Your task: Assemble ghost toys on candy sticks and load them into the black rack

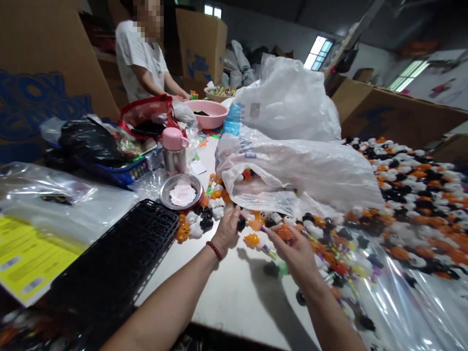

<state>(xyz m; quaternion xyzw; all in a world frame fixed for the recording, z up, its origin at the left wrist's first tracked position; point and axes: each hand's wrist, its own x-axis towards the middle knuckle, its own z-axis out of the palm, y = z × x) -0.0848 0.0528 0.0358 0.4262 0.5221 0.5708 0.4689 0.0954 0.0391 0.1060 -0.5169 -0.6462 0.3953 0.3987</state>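
My left hand point(227, 230), with a red bead bracelet at its wrist, has its fingers curled beside a small black piece point(241, 224); what it grips is too small to make out. My right hand point(295, 247) pinches a thin purple stick point(264, 229) with an orange toy at its end. Just below and between the hands, an orange pumpkin-like piece point(252, 240) lies on the white table point(234, 292). Orange, white and black toy pieces surround both hands. A white plastic bag point(300, 170) lies behind them.
At the left are a black plastic rack point(124, 253), yellow printed sheets point(32, 258), a metal dish point(165, 192) and a pink-lidded flask point(174, 158). A large toy pile point(420, 190) fills the right. Another person point(142, 63) stands behind a pink basin point(210, 117).
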